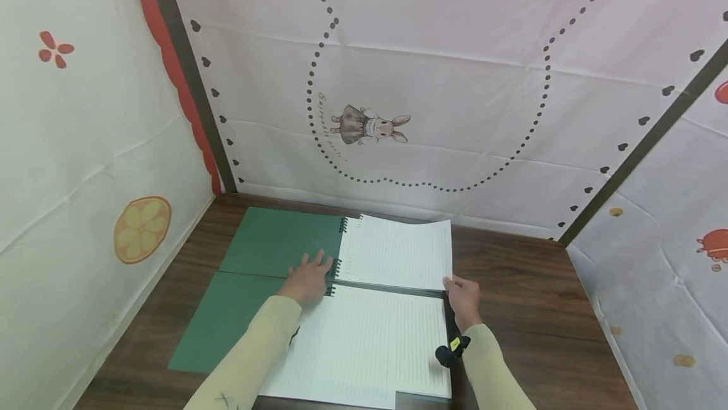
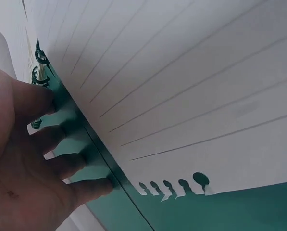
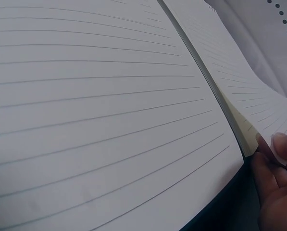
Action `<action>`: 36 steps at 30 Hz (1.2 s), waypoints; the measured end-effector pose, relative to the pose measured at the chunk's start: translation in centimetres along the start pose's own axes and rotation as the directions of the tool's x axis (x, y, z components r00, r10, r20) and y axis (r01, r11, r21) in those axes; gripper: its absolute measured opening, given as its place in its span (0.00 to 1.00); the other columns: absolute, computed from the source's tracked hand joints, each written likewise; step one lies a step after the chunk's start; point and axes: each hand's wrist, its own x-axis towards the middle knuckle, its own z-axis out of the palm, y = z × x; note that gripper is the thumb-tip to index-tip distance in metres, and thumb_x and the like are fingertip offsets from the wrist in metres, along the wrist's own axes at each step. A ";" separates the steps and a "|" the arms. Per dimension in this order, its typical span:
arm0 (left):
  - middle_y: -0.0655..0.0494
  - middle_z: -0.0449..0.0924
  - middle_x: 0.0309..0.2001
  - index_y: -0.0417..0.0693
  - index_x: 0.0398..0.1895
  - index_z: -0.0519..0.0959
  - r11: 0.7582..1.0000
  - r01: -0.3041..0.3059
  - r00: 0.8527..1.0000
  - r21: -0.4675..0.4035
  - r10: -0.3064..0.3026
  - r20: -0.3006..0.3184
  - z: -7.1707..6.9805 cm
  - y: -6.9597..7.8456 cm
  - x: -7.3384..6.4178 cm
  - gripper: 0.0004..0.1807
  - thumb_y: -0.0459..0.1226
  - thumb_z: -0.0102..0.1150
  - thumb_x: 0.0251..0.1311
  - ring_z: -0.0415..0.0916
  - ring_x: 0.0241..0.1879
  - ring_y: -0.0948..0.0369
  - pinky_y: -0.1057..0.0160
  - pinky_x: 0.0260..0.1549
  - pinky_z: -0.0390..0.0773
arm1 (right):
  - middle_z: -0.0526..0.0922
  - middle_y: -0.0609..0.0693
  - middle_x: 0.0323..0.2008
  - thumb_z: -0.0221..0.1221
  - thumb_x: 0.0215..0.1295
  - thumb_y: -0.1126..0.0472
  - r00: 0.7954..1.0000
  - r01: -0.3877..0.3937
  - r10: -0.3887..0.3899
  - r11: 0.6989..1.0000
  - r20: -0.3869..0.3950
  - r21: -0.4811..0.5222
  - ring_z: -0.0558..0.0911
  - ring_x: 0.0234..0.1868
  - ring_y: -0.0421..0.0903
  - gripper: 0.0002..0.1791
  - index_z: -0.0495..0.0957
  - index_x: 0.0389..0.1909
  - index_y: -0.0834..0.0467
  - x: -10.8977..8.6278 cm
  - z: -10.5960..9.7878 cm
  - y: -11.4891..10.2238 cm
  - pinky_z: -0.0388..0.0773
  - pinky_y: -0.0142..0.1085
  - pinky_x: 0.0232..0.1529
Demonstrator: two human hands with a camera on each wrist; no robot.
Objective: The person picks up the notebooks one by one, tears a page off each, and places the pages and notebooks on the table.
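Two spiral notebooks lie open one above the other, their green covers folded out to the left. On the upper notebook (image 1: 290, 242), my left hand (image 1: 307, 280) rests with fingers spread beside the black rings (image 1: 338, 268). My right hand (image 1: 463, 299) pinches the lower right corner of a lined sheet (image 1: 404, 252) there, thumb on top in the right wrist view. That sheet's upper left corner stands away from the rings. Over the lower notebook (image 1: 423, 347) lies another lined sheet (image 1: 352, 347), shifted toward me; torn binding holes (image 2: 181, 185) show along its edge in the left wrist view.
The notebooks sit on a dark wooden table (image 1: 529, 309), with brown surface showing to the right. Printed white cloth (image 1: 455, 113) hangs behind and along both sides. A black wrist device (image 1: 452, 353) with a yellow mark is on the right wrist.
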 end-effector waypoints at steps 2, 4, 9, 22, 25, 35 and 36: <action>0.43 0.49 0.76 0.46 0.74 0.59 1.000 -0.001 1.000 0.007 0.001 -0.007 -0.1 0.1 0.0 0.27 0.35 0.36 0.71 0.45 0.74 0.35 0.27 0.63 0.55 | 0.72 0.62 0.64 0.53 0.71 0.60 1.000 -0.003 0.003 1.000 -0.001 0.002 0.71 0.65 0.62 0.19 0.76 0.57 0.67 0.0 0.0 0.0 0.69 0.55 0.64; 0.43 0.53 0.75 0.46 0.72 0.61 1.000 -0.008 0.999 0.008 0.008 -0.031 -0.2 0.1 -0.1 0.26 0.36 0.39 0.72 0.48 0.73 0.35 0.28 0.62 0.57 | 0.72 0.63 0.64 0.53 0.71 0.60 1.000 -0.006 0.006 1.000 0.001 0.006 0.71 0.65 0.62 0.20 0.75 0.58 0.67 -0.1 0.0 0.0 0.69 0.55 0.64; 0.41 0.61 0.71 0.45 0.68 0.67 0.999 -0.032 0.992 0.031 0.035 -0.123 0.0 -0.4 0.3 0.23 0.39 0.43 0.72 0.58 0.70 0.39 0.31 0.62 0.62 | 0.71 0.62 0.65 0.53 0.71 0.59 1.000 -0.022 0.021 0.999 0.021 0.041 0.70 0.67 0.62 0.22 0.72 0.61 0.66 -0.2 0.0 0.0 0.67 0.55 0.66; 0.44 0.64 0.69 0.42 0.42 0.82 0.980 -0.084 0.948 -0.179 0.023 -0.316 0.6 -0.6 0.9 0.17 0.41 0.44 0.72 0.59 0.71 0.45 0.40 0.67 0.62 | 0.63 0.62 0.71 0.48 0.74 0.59 0.989 -0.091 0.062 0.971 0.134 0.221 0.63 0.72 0.58 0.27 0.62 0.69 0.66 -0.1 0.0 -0.4 0.60 0.51 0.72; 0.45 0.63 0.70 0.41 0.40 0.83 0.963 -0.085 0.956 -0.256 0.006 -0.293 0.8 -0.3 1.0 0.20 0.44 0.44 0.73 0.57 0.72 0.45 0.40 0.68 0.61 | 0.61 0.61 0.72 0.47 0.74 0.60 0.986 -0.097 0.061 0.966 0.153 0.241 0.62 0.73 0.58 0.27 0.60 0.70 0.67 -0.1 -0.1 -0.5 0.59 0.51 0.72; 0.41 0.53 0.75 0.47 0.22 0.81 0.906 -0.049 0.980 -0.420 -0.038 -0.197 1.3 0.5 1.3 0.26 0.47 0.41 0.74 0.45 0.76 0.42 0.38 0.71 0.53 | 0.58 0.60 0.73 0.45 0.74 0.61 0.976 -0.084 0.030 0.966 0.214 0.244 0.55 0.75 0.59 0.27 0.58 0.70 0.68 -0.7 0.0 -0.6 0.51 0.53 0.75; 0.41 0.51 0.75 0.47 0.19 0.80 0.906 -0.046 0.980 -0.421 -0.040 -0.193 1.3 0.6 1.3 0.26 0.47 0.41 0.74 0.43 0.76 0.42 0.38 0.71 0.52 | 0.58 0.60 0.74 0.44 0.74 0.61 0.975 -0.082 0.028 0.968 0.221 0.238 0.55 0.76 0.58 0.27 0.58 0.71 0.67 -0.7 0.0 -0.5 0.51 0.53 0.75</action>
